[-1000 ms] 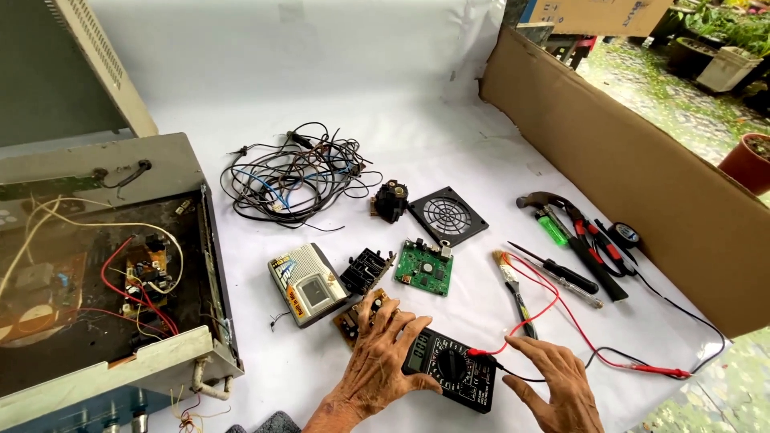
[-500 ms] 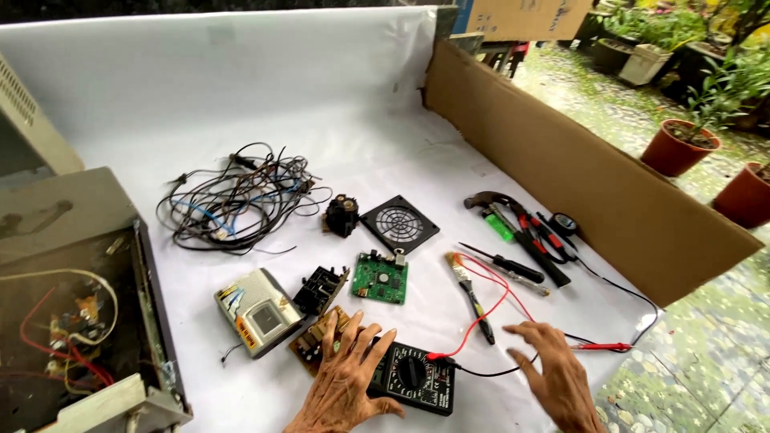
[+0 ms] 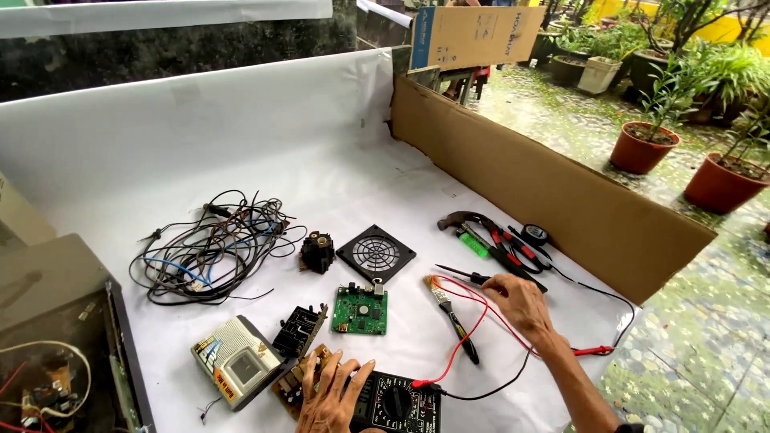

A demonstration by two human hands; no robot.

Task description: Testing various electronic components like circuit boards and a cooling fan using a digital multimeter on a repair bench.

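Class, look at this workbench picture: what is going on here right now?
A person works at a white-covered table strewn with electronics. The left hand rests on a black multimeter at the near edge. The right hand reaches over the red test lead toward a black screwdriver. A green circuit board and tangled wires lie nearby.

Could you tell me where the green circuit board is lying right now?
In the head view, the green circuit board lies flat on the white sheet near the centre, just below the black fan grille and right of the black component.
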